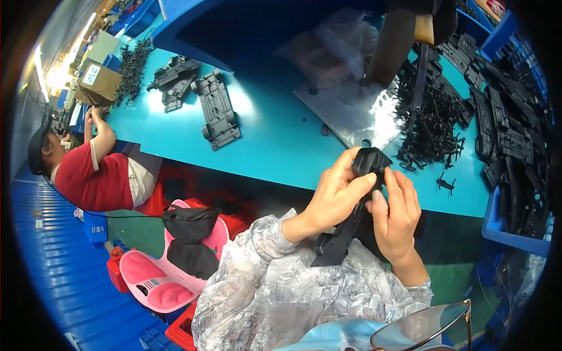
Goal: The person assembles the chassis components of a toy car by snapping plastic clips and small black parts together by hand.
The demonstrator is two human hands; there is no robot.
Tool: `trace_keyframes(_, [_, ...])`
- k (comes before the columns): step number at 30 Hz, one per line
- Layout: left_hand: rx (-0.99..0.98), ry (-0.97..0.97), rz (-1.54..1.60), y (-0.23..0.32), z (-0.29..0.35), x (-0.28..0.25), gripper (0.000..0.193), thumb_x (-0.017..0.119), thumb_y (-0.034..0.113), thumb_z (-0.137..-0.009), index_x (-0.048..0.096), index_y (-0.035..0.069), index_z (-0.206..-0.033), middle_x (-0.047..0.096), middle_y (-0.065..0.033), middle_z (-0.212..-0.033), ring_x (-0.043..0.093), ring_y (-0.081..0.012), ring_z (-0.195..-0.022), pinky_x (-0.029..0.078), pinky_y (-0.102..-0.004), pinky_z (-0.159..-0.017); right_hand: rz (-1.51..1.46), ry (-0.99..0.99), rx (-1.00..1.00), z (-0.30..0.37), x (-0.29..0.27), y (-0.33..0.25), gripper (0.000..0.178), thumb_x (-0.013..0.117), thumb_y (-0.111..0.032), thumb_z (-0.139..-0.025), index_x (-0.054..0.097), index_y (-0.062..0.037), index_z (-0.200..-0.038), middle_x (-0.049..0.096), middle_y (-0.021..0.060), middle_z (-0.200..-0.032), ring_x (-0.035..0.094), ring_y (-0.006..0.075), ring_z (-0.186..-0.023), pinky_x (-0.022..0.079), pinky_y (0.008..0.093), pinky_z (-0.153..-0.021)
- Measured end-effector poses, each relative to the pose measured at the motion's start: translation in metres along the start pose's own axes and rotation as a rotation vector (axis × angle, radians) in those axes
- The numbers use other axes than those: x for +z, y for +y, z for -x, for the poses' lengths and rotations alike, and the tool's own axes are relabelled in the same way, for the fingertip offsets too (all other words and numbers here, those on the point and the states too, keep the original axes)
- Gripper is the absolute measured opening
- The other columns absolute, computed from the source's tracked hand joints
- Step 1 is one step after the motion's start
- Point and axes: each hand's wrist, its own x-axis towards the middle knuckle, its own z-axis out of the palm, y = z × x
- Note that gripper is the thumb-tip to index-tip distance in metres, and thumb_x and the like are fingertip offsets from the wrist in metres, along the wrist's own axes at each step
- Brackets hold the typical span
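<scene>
My left hand (pixel 332 196) grips a long black plastic toy car chassis (pixel 335 247) near its upper end, thumb on top. The chassis slants over my lap, in front of the table edge. My right hand (pixel 397 216) is closed at the same upper end, fingertips against the part; whether a small piece sits between them cannot be made out. Just beyond lies a heap of small black axle-like parts (pixel 430 111), with one loose piece (pixel 446 184) apart from it near the table edge.
Similar chassis (pixel 218 110) lie on the blue-green table (pixel 275 140). More black parts fill the right side beside a blue bin (pixel 515 237). A dark machine arm (pixel 404 41) hangs over a metal plate (pixel 351 114). At left sit a pink chair (pixel 158 281) and a co-worker in red (pixel 96 178).
</scene>
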Motion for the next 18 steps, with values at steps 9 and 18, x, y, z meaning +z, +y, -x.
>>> trace_keyframes(9, [0.396, -0.077, -0.684, 0.005, 0.006, 0.006, 0.046, 0.052, 0.015, -0.087, 0.038, 0.002, -0.128, 0.052, -0.0062, -0.088, 0.050, -0.0138, -0.071, 0.043, -0.0246, -0.062, -0.954, -0.083, 0.523, 0.002, 0.005, -0.015, 0.062, 0.063, -0.029, -0.078, 0.036, 0.0078, -0.120, 0.049, 0.0152, -0.107, 0.051, 0.0184, -0.092, 0.043, 0.0301, -0.079])
trace_keyframes(18, [0.024, 0.023, -0.217, 0.012, -0.008, -0.009, 0.029, 0.045, 0.013, -0.091, 0.044, 0.001, -0.117, 0.054, -0.0017, -0.066, 0.047, -0.0052, -0.051, 0.038, -0.0175, -0.046, -1.537, 0.099, 0.840, -0.003, 0.031, 0.002, 0.034, 0.061, -0.018, -0.082, 0.047, -0.0009, -0.109, 0.056, 0.0022, -0.090, 0.052, 0.0029, -0.072, 0.044, 0.0167, -0.066])
